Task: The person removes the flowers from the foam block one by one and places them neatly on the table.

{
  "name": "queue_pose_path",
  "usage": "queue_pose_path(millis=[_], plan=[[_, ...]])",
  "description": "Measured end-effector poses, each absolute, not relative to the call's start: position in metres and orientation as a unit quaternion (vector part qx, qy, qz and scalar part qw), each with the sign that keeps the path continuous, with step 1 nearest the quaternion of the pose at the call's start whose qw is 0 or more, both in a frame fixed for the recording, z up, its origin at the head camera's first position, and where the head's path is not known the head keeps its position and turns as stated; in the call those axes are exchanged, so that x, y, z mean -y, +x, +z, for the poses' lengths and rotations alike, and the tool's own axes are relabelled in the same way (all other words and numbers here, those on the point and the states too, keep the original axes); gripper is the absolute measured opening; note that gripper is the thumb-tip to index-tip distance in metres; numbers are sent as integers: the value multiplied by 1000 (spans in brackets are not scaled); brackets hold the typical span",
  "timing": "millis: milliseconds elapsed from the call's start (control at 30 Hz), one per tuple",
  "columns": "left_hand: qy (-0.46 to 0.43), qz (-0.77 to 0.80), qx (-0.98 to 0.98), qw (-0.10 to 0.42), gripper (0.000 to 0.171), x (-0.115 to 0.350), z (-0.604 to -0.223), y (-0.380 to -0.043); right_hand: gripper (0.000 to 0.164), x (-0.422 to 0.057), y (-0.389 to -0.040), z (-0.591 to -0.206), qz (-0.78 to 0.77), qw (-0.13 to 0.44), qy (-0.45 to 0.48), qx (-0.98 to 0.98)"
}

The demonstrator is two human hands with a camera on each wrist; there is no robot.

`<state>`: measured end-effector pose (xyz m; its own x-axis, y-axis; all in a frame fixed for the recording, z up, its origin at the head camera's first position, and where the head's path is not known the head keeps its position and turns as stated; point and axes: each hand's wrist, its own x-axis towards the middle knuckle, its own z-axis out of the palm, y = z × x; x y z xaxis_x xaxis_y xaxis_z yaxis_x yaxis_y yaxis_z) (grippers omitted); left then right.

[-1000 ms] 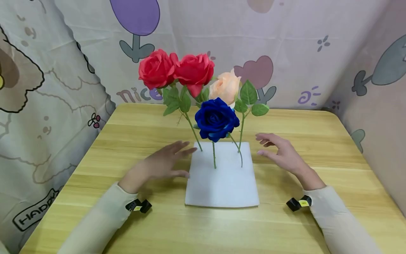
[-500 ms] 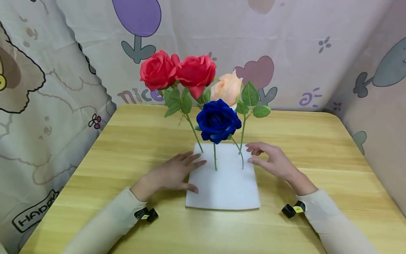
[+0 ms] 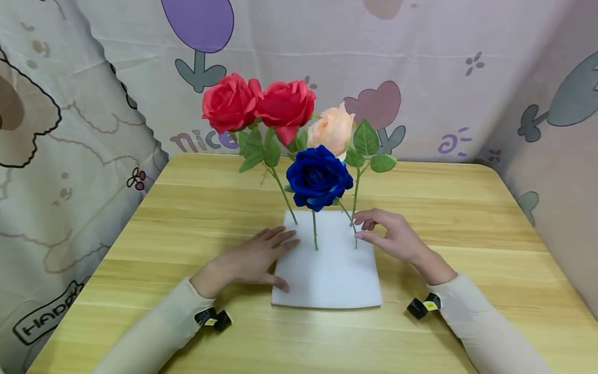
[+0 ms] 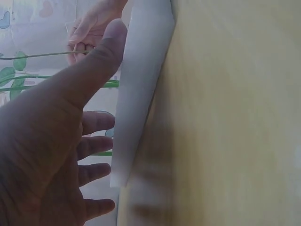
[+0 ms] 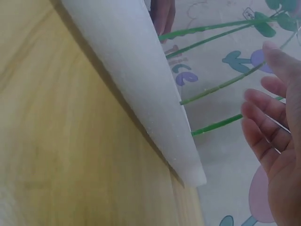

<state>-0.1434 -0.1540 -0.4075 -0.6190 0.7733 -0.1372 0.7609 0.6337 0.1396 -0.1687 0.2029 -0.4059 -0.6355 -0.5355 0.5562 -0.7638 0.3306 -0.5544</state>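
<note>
A white foam board (image 3: pixel 327 280) lies on the table with several green stems stuck upright in it. Two red roses (image 3: pixel 286 106) lean at the back left, a peach rose (image 3: pixel 330 129) stands at the back right, and a blue rose (image 3: pixel 320 177) is in front. My left hand (image 3: pixel 261 257), fingers spread, rests along the board's left edge; its thumb (image 4: pixel 110 44) touches the upper face. At the right side, my right hand (image 3: pixel 392 236) has its thumb and loosely bent fingers around a thin stem (image 5: pixel 225 84), a gap showing between thumb and fingertips.
Green leaves (image 3: pixel 366 137) spread out from the right stem. The wooden table (image 3: pixel 444 202) extends around the board. Patterned cloth (image 3: pixel 430 93) hangs behind and at both sides. A black wrist camera (image 3: pixel 422 306) sits below each hand.
My left hand has moved right and down onto the board's left edge. My right hand has moved left from beside the board to the right-hand stems. The roses stand as before.
</note>
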Motion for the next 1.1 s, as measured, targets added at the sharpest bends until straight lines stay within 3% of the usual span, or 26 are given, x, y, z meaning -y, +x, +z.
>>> queue_pose_path(millis=[367, 1100], plan=[[416, 59, -901, 107, 107, 158, -412, -137, 36, -195, -162, -414, 407, 144, 416, 801], [420, 48, -901, 94, 109, 156, -410, -144, 31, -189, -165, -412, 407, 214, 446, 768]])
